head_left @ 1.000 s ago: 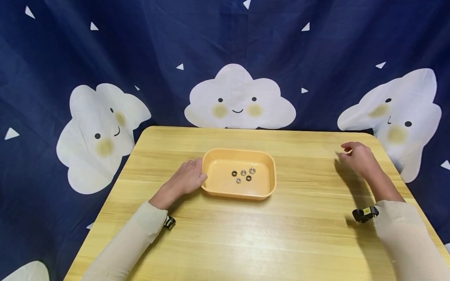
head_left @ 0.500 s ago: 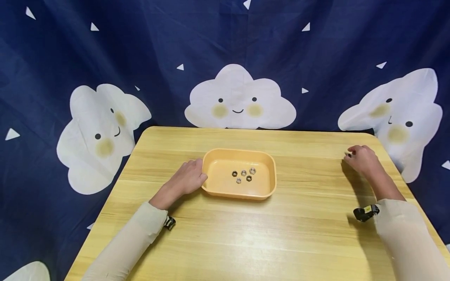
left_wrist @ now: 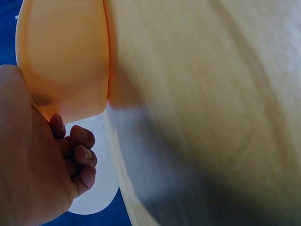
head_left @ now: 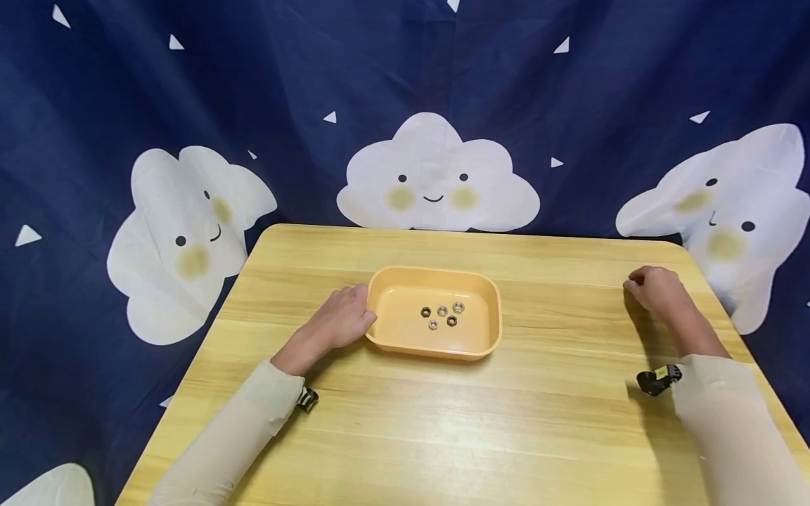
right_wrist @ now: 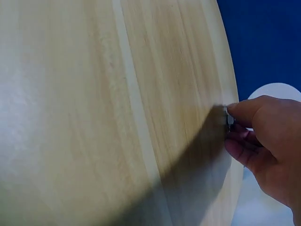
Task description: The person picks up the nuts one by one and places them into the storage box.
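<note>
The yellow-orange plastic tray (head_left: 436,351) sits on the table with several small hex nuts (head_left: 442,310) on its floor, some silver and some dark. My left hand (head_left: 338,318) grips the tray's left end, thumb at the rim and fingers curled against the outside. The left wrist view shows those curled fingers (left_wrist: 81,141) below the tray wall (left_wrist: 70,94). Far to the right, low over the table, my right hand (head_left: 658,289) pinches a small dark nut (right_wrist: 230,120) between thumb and fingertips. Most of that nut is hidden by the fingers.
The wooden table (head_left: 443,429) has rounded far corners. Behind it hangs a dark blue curtain (head_left: 304,70) with smiling clouds and white triangles. My right hand is near the table's right edge. A black wrist camera (head_left: 659,379) sits below my right sleeve.
My right hand has lowered slightly toward the table, shifted a little right, and closed its fingertips on the small nut. The left hand keeps its grip on the tray; the head view has shifted slightly.
</note>
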A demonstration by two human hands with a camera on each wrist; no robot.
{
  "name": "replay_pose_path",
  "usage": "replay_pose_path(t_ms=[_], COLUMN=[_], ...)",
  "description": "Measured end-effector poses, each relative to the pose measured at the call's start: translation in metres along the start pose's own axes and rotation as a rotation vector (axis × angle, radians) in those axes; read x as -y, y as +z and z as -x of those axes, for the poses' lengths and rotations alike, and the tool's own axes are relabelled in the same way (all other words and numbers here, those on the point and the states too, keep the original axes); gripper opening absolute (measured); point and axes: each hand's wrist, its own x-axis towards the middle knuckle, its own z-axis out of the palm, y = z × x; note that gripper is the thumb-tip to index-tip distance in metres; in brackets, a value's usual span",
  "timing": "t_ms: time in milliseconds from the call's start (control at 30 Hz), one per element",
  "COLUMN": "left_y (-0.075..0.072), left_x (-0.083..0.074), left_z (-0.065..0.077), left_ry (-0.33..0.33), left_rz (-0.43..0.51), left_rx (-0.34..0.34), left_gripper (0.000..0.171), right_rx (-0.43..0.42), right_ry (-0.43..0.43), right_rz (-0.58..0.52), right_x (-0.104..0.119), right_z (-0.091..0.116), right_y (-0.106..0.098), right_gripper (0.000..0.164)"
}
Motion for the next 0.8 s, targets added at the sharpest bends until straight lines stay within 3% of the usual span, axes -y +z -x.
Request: replay_pose_path(t_ms=[433, 800], left_y=[-0.0003, -0.0008], left_x=[-0.0018, -0.0032], left_z=[0.0023, 0.0008], left_ry=[-0.016, -0.013], left_rz=[0.003, 0.005], left_rx=[0.012, 0.016], left_gripper=[0.019, 0.019], right_rx=[-0.014, -0.002], right_ry=[-0.024, 0.028], right_rz=[0.043, 0.025], right_x=[0.0011, -0.0006], right_z=[-0.0011, -0.0012], right_y=[-0.0004, -0.0008], right_gripper=[0.026, 0.026])
